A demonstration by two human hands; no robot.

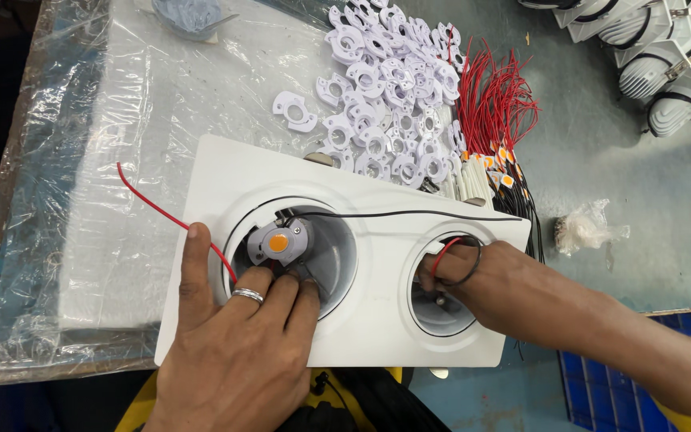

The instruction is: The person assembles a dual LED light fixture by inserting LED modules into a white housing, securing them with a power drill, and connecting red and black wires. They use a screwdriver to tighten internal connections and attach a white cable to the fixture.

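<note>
A white two-socket lamp housing lies flat on the table. My left hand rests on its left socket, thumb on the rim, fingers touching a small round holder with an orange LED chip. A red wire runs from that socket out to the left. A black wire crosses to the right socket. My right hand reaches into the right socket, its fingers hidden inside, with looped red and black wires around them.
A heap of white plastic holders lies behind the housing, beside a bundle of red wires with LED chips. White finned lamp bodies stand far right. A crumpled plastic bag lies at right. Clear plastic sheeting covers the left.
</note>
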